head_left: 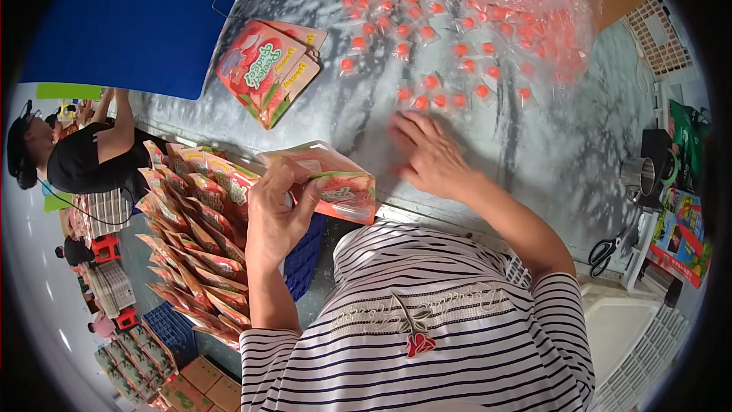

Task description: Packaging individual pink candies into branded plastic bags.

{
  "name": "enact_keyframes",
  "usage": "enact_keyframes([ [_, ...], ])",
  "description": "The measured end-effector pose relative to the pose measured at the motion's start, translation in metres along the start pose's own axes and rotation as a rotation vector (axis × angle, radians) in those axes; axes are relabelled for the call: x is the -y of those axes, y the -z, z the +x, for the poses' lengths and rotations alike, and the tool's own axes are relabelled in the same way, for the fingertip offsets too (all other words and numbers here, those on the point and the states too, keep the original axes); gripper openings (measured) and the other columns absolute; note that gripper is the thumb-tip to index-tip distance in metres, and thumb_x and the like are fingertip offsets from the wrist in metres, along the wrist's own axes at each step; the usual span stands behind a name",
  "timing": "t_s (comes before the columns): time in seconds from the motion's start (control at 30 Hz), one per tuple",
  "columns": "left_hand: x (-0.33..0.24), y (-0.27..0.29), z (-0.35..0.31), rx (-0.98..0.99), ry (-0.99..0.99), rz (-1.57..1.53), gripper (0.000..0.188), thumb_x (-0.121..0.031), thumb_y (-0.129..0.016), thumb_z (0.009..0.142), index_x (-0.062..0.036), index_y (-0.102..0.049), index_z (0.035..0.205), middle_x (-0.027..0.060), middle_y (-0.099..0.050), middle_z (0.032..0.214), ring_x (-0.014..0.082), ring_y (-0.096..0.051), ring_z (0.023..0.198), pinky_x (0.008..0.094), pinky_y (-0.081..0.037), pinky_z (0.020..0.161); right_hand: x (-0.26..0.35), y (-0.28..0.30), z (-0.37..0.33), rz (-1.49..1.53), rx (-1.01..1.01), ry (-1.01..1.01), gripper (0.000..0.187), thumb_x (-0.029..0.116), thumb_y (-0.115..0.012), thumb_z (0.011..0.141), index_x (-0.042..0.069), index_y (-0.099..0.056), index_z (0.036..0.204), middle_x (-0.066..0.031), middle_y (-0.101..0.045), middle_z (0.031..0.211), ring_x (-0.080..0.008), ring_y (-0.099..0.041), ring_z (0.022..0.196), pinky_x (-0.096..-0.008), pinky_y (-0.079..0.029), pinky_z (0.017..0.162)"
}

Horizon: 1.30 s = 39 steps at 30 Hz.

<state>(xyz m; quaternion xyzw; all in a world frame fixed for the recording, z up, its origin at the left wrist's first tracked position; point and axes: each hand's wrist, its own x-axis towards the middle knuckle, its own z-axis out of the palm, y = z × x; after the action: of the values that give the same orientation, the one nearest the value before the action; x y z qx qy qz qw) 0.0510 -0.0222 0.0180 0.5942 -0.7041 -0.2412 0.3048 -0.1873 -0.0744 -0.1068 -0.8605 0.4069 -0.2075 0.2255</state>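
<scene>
One red pouch at frame centre is pinched in the left hand, perhaps to steady it; the right hand, fingers loosely open, is just below wrapped red pieces, seemingly spread for easy reach.

From my remote station I log a loose white top with thin dark stripes running crosswise; left sleeve and right sleeve striped too, both short, ending around the elbow. Across the chest I get a pale beige textured band with cursive lettering, plus a rose motif: red bloom, greyish stem and leaves. Left hand and right hand bare, forearms bare
</scene>
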Motion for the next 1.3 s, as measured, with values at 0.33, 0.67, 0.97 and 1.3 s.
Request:
enact_keyframes([
  [0.33, 0.008, 0.003, -0.005, -0.045, 0.038, -0.056, 0.013, -0.004, -0.071, 0.080, 0.0012, -0.059, 0.081, 0.0090, -0.057, 0.071, 0.0150, -0.055, 0.058, 0.0270, -0.045, 0.056, -0.016, 0.043, -0.059, -0.040, -0.008, -0.082, 0.095, 0.052, -0.079, 0.060, 0.005, -0.044, 0.135, -0.0184, -0.028, 0.147, -0.0370, -0.020, 0.139, -0.0499, -0.020, 0.112],
  [0.67, -0.010, -0.002, 0.002, 0.036, -0.001, -0.027, 0.011, -0.002, -0.071, 0.078, 0.0010, -0.062, 0.083, 0.0095, -0.059, 0.074, 0.0169, -0.057, 0.059, 0.0281, -0.045, 0.055, 0.003, -0.005, -0.024, -0.154, -0.002, 0.093, 0.062, 0.050, -0.069, 0.072, 0.015, -0.058, 0.122, -0.0191, -0.033, 0.142, -0.0392, -0.027, 0.133, -0.0569, -0.018, 0.110],
  [0.97, -0.034, -0.010, 0.018, 0.128, -0.150, -0.033, 0.014, -0.003, -0.069, 0.077, 0.0006, -0.062, 0.089, 0.0123, -0.062, 0.084, 0.0256, -0.061, 0.065, 0.0331, -0.049, 0.059, -0.044, 0.022, -0.064, -0.356, -0.293, 0.110, 0.020, 0.017, -0.074, 0.075, 0.007, -0.063, 0.088, -0.0102, -0.060, 0.097, -0.0208, -0.058, 0.074, -0.0310, -0.048, 0.061],
  [1.3, -0.064, -0.051, 0.035, 0.299, -0.373, -0.030, 0.016, -0.003, -0.067, 0.077, 0.0003, -0.061, 0.092, 0.0145, -0.061, 0.092, 0.0327, -0.061, 0.080, 0.0390, -0.050, 0.069, 0.053, 0.106, 0.018, 1.581, -0.437, -0.452, 0.028, 0.031, -0.051, 0.097, 0.005, -0.060, 0.091, -0.0042, -0.060, 0.070, -0.0087, -0.050, 0.050, -0.0224, -0.038, 0.044],
])
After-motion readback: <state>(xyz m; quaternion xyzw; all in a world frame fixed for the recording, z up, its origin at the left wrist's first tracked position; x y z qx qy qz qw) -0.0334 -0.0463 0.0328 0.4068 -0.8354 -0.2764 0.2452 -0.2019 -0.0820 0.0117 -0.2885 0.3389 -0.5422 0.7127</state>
